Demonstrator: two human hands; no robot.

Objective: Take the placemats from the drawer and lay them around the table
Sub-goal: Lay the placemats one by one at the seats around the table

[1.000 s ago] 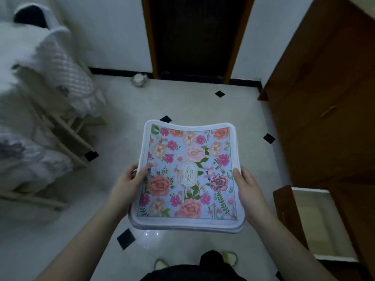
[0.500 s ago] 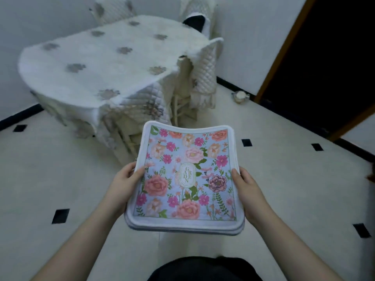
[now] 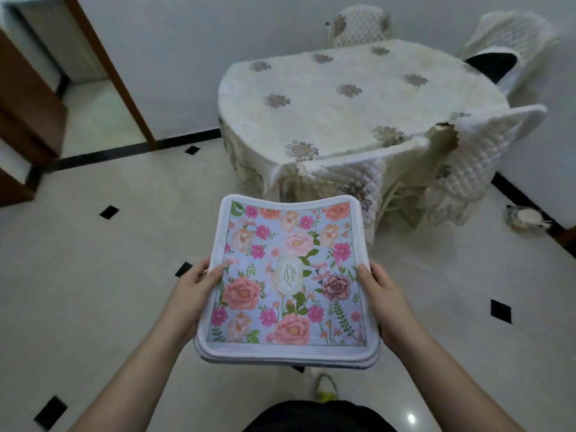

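Your left hand (image 3: 190, 294) grips left edge of placemat stack (image 3: 288, 282), thumb on top; your right hand (image 3: 385, 299) grips right edge. Stack held level over floor (image 3: 93, 275), short of bench (image 3: 343, 98). Quilted chair (image 3: 477, 157) right of bench.

Left hand (image 3: 190, 294), right hand (image 3: 385, 302) grip placemat stack (image 3: 288, 282) by side edges; cloth-covered table (image 3: 343, 101) ahead.

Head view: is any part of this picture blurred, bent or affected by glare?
Head view: the stack of floral placemats is sharp, its "GARDEN" label readable; the door frame at left leans from wide-angle distortion; the picture softens toward the edges; a small glare spot shines on the floor tile.
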